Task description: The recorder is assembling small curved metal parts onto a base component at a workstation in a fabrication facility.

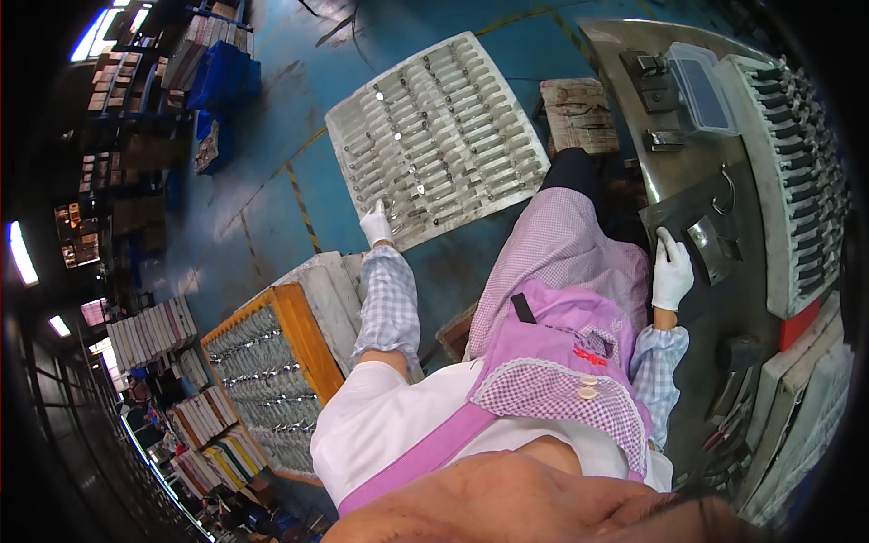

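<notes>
My left hand (376,224), in a white glove, grips the near left corner of a pale tray (348,118). Rows of small metal parts with clear, slender bodies (457,118) lie in the tray's slots. On the right, my right hand (672,274), also gloved, lies over the metal workbench (625,45) with its fingers stretched out and nothing visible in them. Close to its fingertips are a bent metal plate (709,251) and a thin curved wire or strip (726,192).
A clear plastic box (701,89) and small metal blocks (650,80) stand on the bench beside a rack of dark-handled pieces (787,172). A wooden stool (579,113) is beyond my knee. An orange-framed tray (303,339) leans at left; blue bins (222,77) stand farther off.
</notes>
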### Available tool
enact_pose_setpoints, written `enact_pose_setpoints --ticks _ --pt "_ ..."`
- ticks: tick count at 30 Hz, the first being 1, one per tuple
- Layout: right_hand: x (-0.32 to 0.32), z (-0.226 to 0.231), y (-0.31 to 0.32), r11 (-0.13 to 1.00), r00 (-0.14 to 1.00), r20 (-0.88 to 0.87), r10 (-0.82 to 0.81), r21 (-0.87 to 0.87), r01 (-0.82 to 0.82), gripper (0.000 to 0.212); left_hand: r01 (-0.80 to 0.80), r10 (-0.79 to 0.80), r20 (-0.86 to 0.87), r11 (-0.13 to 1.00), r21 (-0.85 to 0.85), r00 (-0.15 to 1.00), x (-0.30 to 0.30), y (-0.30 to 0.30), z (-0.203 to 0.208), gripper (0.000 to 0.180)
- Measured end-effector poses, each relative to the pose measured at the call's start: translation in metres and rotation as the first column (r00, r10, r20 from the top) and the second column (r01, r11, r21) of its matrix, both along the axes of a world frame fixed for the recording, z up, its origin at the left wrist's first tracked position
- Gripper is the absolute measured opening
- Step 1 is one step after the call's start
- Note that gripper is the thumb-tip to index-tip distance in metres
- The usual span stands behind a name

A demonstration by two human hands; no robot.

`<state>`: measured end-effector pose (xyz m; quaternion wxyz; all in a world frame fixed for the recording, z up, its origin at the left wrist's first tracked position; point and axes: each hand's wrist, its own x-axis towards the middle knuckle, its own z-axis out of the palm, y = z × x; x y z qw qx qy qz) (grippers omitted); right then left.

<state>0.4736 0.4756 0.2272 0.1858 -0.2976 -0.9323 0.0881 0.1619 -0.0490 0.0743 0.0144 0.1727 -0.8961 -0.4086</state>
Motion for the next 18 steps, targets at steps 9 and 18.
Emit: enact_pose_setpoints --ticks 9,18 --pt "-0.074 0.089 -0.060 0.330 0.998 -0.042 0.049 -0.942 -0.056 0.029 0.283 -0.273 -0.095 0.953 0.108 0.957 0.032 0.096 0.148 0.034" --pt "-0.108 0.043 -0.071 0.030 0.929 -0.371 -0.014 -0.928 -0.371 0.034 0.926 -0.838 -0.480 0.357 -0.121 0.261 0.126 0.311 0.255 0.009"
